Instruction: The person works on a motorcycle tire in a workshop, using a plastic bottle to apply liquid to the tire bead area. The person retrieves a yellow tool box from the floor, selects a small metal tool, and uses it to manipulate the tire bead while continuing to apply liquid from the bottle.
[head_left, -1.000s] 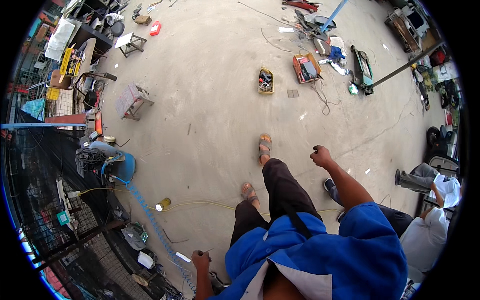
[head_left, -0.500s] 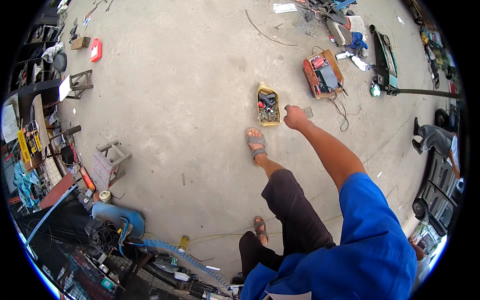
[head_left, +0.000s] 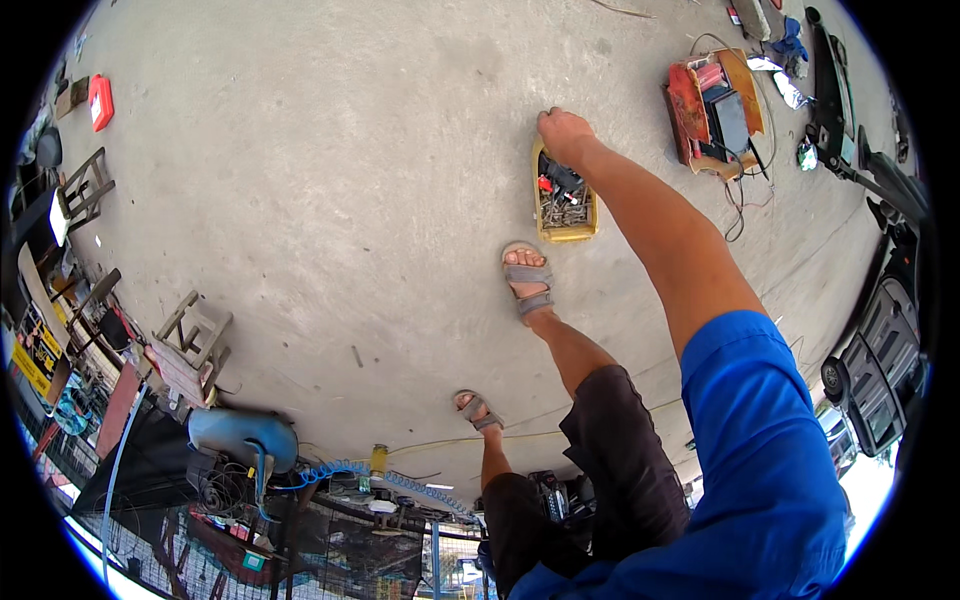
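My right hand (head_left: 565,136) is closed at the far, narrow end of a yellow cut-open plastic jug (head_left: 570,234), hiding its neck. The fingers curl around that end. Inside the jug lie many small metal bolts (head_left: 568,214) and dark parts with a bit of red. It appears to rest on the concrete floor just beyond my sandalled foot (head_left: 527,275). My left hand is out of the picture.
A red open toolbox (head_left: 688,115) with a dark cable stands at the upper right, near a floor jack (head_left: 830,110). Wooden stools (head_left: 190,345) and a blue tank (head_left: 243,438) are on the left. A grey vehicle (head_left: 875,365) is at the far right.
My right hand has moved from beside the jug onto its far end and closed there. The view has shifted, and my rear foot has stepped forward and left.
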